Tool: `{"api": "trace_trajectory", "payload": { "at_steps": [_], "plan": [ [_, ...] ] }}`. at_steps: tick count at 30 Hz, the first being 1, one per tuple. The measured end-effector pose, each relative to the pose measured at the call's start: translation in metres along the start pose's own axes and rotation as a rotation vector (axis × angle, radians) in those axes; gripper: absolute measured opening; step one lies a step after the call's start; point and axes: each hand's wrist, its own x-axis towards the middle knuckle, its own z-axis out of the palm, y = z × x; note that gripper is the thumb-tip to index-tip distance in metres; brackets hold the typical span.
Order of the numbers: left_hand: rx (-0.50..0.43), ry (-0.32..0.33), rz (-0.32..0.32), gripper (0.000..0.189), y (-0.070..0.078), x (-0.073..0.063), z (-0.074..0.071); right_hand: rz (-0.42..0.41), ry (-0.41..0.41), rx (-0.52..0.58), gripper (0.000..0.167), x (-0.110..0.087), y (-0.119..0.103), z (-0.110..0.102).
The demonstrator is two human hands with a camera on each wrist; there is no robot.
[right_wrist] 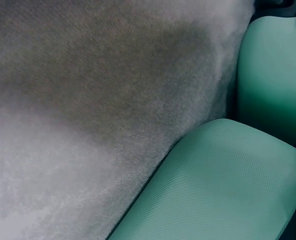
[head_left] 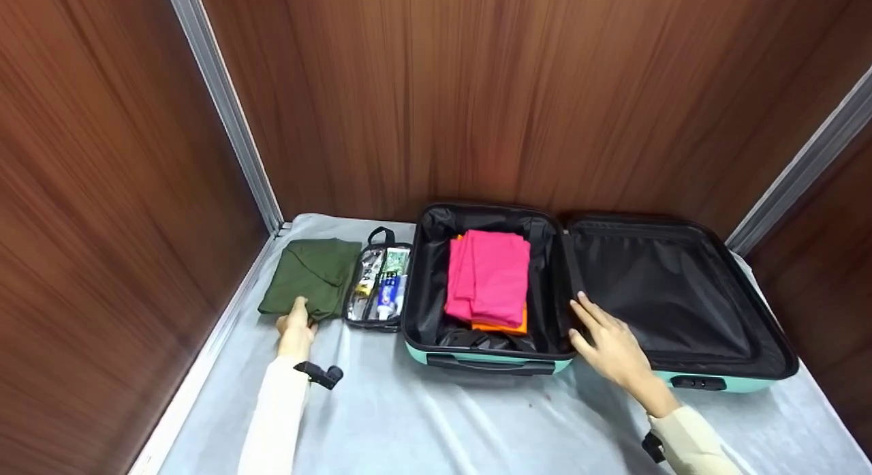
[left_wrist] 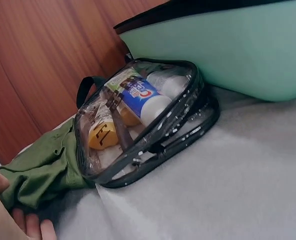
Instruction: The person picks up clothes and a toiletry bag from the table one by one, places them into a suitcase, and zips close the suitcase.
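A folded dark green garment [head_left: 306, 274] lies at the far left of the sheet. My left hand [head_left: 296, 330] pinches its near edge, thumb above the fabric and fingers below. In the left wrist view, the green cloth [left_wrist: 43, 162] bunches beside the thumb and fingertips [left_wrist: 33, 227]. Over the middle hinge side of the open suitcase [head_left: 490, 364], my right hand [head_left: 610, 345] rests with its fingers spread. The suitcase's left half holds a folded pink garment [head_left: 494, 274] on top of an orange one [head_left: 501, 328]. The right wrist view shows only the mint shell [right_wrist: 223, 180], no fingers.
Between the green garment and the suitcase lies a clear toiletry pouch [head_left: 378, 284] with black trim, holding tubes. The suitcase's right half [head_left: 654, 291] has a black lining. A light grey sheet [head_left: 409, 420] covers the surface. Wooden panels [head_left: 409, 100] stand behind and at both sides.
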Motion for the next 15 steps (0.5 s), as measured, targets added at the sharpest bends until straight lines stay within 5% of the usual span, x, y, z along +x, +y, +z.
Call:
{"api": "trace_trajectory", "payload": {
  "at_steps": [6,15],
  "plan": [
    [0.039,-0.016,0.023,0.045,-0.0021,0.0002,-0.0003,-0.002,0.002,-0.007,0.055,0.0000,0.0008,-0.0012],
    [0.075,0.007,0.031,0.070,0.0002,-0.0021,0.0025,-0.011,0.020,-0.003,0.054,0.0000,-0.0011,-0.0001]
  ]
}}
